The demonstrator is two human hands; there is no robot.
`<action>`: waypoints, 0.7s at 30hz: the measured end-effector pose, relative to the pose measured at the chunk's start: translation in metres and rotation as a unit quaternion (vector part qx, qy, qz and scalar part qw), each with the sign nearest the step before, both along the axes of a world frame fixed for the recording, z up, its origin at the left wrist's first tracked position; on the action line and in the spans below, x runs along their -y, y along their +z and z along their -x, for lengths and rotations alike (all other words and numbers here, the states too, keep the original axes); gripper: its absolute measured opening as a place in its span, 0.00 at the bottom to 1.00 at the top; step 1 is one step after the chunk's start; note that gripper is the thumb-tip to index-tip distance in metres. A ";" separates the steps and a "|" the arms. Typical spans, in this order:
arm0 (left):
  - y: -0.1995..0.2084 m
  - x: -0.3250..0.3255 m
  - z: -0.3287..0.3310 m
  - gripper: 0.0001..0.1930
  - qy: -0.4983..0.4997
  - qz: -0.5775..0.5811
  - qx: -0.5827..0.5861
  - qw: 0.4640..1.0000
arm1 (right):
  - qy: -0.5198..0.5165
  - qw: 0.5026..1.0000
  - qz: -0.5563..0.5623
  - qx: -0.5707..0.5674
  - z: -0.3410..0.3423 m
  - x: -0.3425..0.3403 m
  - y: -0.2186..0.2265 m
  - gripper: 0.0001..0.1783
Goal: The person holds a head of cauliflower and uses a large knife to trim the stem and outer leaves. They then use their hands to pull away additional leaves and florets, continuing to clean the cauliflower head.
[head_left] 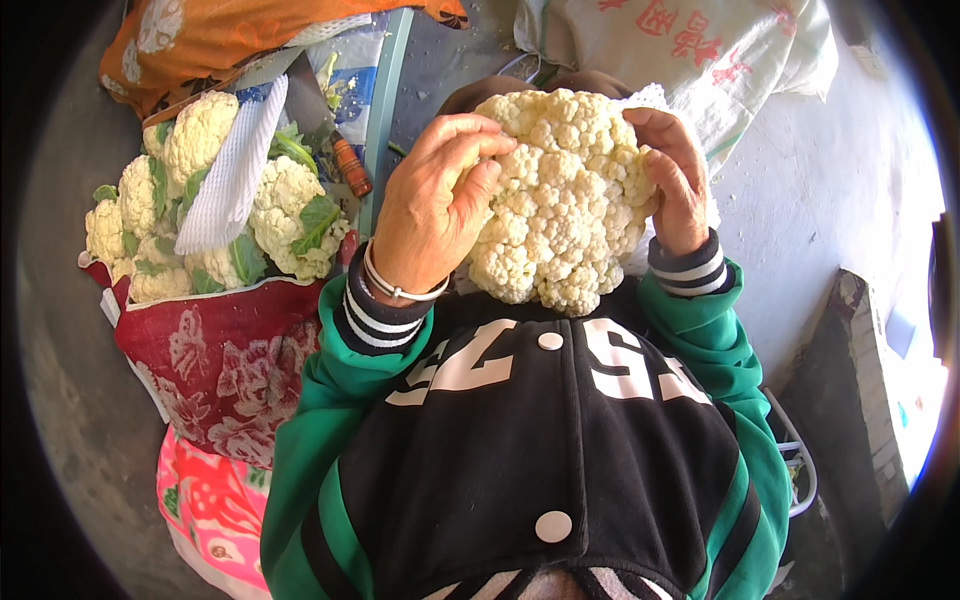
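A large cream-white cauliflower (565,200) is in front of my chest, its bumpy top facing up. My left hand (437,195) grips its left edge, with the fingers bent and their tips on the florets. At its right edge my right hand (675,180) is curled, thumb and fingers against the head. Some white netted foam (652,97) shows at the cauliflower's far right rim and beneath it. The underside of the head is hidden. To the left, a dark red flowered bag (215,370) holds several cauliflowers (200,137) with green leaves. A white foam net sleeve (235,165) lies across them.
A knife with a wooden handle (351,166) lies beside the red bag. An orange patterned cloth (210,45) is at the far left, and a white woven sack (690,60) at the far right. Pink printed fabric (215,510) sits below the bag. A metal-framed seat edge (800,460) shows at the right.
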State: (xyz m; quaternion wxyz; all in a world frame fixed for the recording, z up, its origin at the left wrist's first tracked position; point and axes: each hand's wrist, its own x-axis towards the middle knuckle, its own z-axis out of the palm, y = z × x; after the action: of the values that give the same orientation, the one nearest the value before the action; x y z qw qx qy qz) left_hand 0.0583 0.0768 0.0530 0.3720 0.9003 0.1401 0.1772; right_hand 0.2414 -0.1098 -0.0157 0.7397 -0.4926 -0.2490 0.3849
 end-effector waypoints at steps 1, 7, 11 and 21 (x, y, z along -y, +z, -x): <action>-0.001 0.000 0.000 0.08 -0.004 -0.001 0.006 1.000 | 0.000 1.000 -0.002 0.000 -0.001 0.000 0.000 0.22; -0.001 -0.002 -0.003 0.09 0.014 0.036 0.051 0.998 | -0.008 1.000 0.014 0.001 -0.002 -0.002 0.000 0.21; 0.004 -0.008 0.005 0.07 0.040 0.006 0.043 0.998 | -0.024 0.999 0.035 0.026 -0.003 -0.004 -0.002 0.20; -0.004 -0.010 0.014 0.11 0.025 0.031 0.042 0.998 | -0.054 0.994 0.087 0.037 -0.004 -0.013 -0.001 0.16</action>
State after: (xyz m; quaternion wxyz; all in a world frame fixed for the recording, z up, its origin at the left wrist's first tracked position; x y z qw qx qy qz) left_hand 0.0441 0.0867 0.0489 0.4005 0.8765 0.1522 0.2196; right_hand 0.2451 -0.0970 -0.0171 0.7041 -0.5819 -0.2147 0.3457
